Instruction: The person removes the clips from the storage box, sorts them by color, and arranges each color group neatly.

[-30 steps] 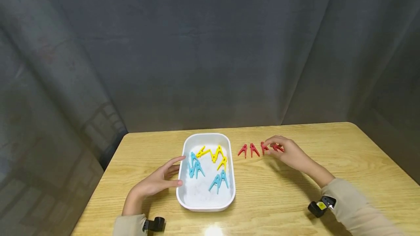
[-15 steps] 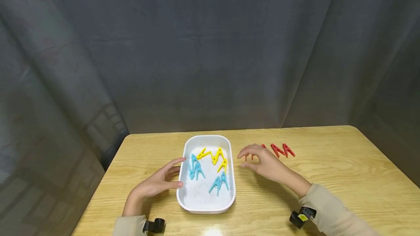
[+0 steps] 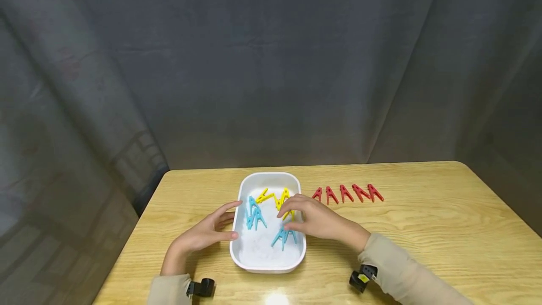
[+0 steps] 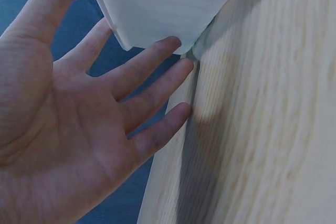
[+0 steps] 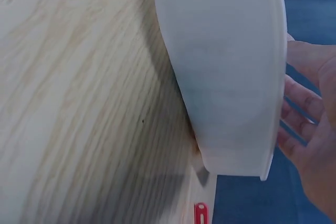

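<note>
A white plastic tray (image 3: 266,268) stands on the table with light blue and yellow plastic clothespins inside. My left hand (image 3: 201,235) is at the tray's left side, thumb and index finger at the rim; in the left wrist view its fingers spread beside the tray's outer wall. Reaching over the right rim, my right hand (image 3: 315,219) hovers with thumb and forefinger apart. Beneath its fingers are a yellow clothespin (image 3: 289,214) and a pair of blue clothespins (image 3: 279,238), partly covered. In the right wrist view, the tray wall hides the right fingertips.
Several red clothespins (image 3: 345,193) lie in a row on the wooden table (image 3: 423,229), right of the tray. More blue clothespins (image 3: 257,220) sit at the tray's left, and other yellow clothespins (image 3: 264,196) toward its far end. A dark grey curtain (image 3: 271,84) hangs behind the table.
My right hand has moved left from the red clothespins to above the tray, leaving the red row in full view. The left hand has stayed at the tray's left rim.
</note>
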`<state>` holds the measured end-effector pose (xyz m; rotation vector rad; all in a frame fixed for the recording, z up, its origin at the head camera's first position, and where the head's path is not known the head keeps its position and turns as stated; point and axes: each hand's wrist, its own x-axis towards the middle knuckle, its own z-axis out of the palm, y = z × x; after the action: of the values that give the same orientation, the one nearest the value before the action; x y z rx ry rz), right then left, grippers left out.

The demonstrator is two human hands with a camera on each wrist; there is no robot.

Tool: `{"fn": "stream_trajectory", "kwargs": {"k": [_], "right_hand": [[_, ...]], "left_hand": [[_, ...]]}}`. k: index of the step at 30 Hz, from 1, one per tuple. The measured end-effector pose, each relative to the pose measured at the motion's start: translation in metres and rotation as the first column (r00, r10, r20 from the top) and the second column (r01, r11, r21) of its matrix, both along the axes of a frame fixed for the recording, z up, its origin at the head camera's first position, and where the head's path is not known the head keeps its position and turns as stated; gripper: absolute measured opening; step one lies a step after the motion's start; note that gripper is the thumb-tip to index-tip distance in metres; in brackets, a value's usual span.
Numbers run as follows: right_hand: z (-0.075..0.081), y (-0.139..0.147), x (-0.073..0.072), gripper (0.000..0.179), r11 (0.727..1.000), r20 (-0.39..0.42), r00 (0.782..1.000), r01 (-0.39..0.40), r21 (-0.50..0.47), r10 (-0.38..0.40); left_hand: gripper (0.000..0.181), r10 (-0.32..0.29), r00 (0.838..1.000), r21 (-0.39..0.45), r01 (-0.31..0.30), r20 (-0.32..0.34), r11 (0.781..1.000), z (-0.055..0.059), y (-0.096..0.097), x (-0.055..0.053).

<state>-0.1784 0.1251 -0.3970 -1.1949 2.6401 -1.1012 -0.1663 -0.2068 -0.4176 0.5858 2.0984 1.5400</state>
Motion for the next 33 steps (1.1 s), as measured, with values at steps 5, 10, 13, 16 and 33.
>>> {"fn": "stream_trajectory", "kwargs": {"k": [5, 10, 13, 16, 33], "right_hand": [[-0.001, -0.009, -0.003, 0.025, 0.995, -0.008, 1.000, -0.015, 0.095, 0.016], [-0.003, -0.016, -0.005, 0.027, 0.984, -0.017, 0.999, -0.031, 0.174, 0.035], [-0.004, -0.020, -0.005, 0.029, 0.974, -0.038, 0.998, -0.043, 0.223, 0.053], [-0.004, -0.023, -0.005, 0.032, 0.962, -0.049, 0.997, -0.044, 0.271, 0.059], [-0.003, -0.032, -0.001, 0.049, 0.876, -0.102, 0.994, 0.023, 0.481, 0.030]], "left_hand": [[0.077, 0.001, 1.000, 0.000, -0.001, 0.001, 1.000, -0.001, 0.000, -0.001], [0.077, -0.001, 1.000, -0.001, 0.001, -0.001, 1.000, -0.001, 0.001, -0.001], [0.077, -0.005, 1.000, 0.001, 0.005, -0.003, 1.000, -0.001, 0.001, -0.001], [0.077, -0.009, 1.000, 0.001, 0.009, -0.002, 1.000, -0.001, 0.001, -0.001], [0.078, -0.009, 1.000, 0.002, 0.009, -0.004, 1.000, 0.001, 0.002, -0.002]]}}
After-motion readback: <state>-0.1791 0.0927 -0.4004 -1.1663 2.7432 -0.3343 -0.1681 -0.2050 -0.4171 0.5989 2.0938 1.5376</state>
